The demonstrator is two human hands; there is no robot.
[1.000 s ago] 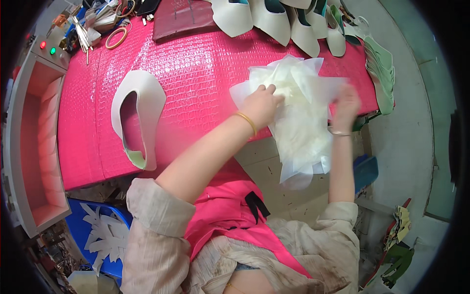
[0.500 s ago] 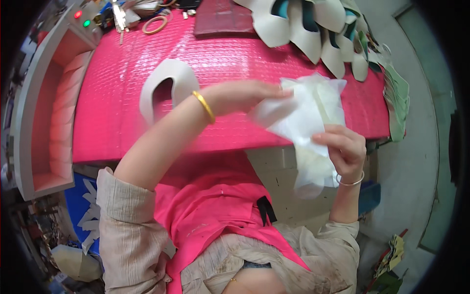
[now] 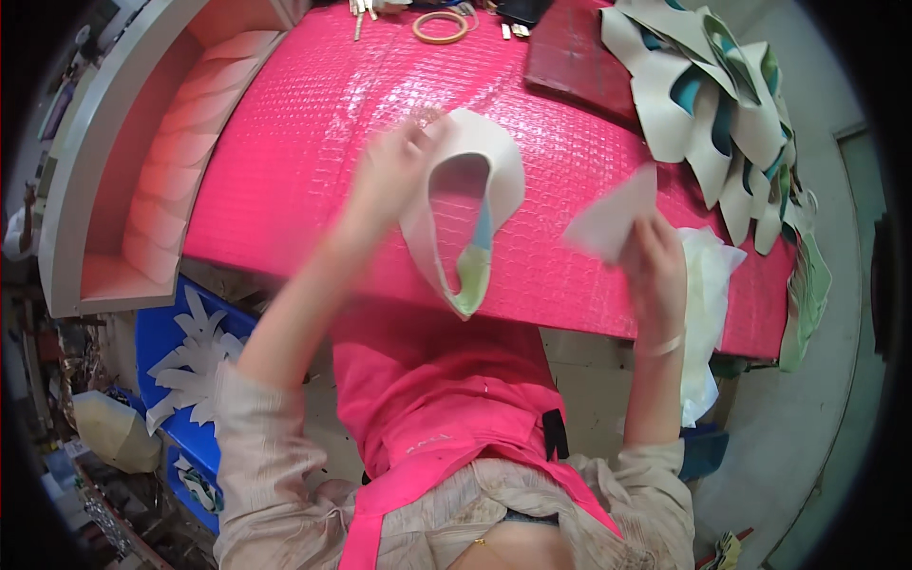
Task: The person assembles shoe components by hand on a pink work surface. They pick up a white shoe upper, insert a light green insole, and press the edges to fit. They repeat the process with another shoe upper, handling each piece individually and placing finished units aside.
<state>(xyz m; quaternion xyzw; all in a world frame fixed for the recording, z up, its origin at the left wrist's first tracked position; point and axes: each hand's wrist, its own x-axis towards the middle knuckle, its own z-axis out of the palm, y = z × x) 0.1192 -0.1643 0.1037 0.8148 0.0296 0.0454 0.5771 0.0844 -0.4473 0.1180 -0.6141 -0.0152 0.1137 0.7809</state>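
Note:
A cream shoe upper (image 3: 506,171) with blue and pale green lining stands over the near middle of the pink-covered table. My left hand (image 3: 394,171), smeared by motion, has its fingers closed on the upper's top left edge. In my right hand (image 3: 657,261) a thin white piece (image 3: 608,217), roughly triangular, is pinched above the table's right part. Just right of that hand, several thin whitish sheets (image 3: 703,323) lie on the table and hang over its near edge.
A pile of similar cream uppers (image 3: 698,104) lies at the far right, beside a dark red slab (image 3: 579,62). A tape ring (image 3: 440,28) lies at the back. The left holds a lit box (image 3: 166,171) of cream pieces; below it is a blue bin (image 3: 166,328) with white cutoffs.
My right hand has drawn a white piece away from the sheets. The left hand has left the sheets and taken hold of the upper, which is now turned. The view has shifted left.

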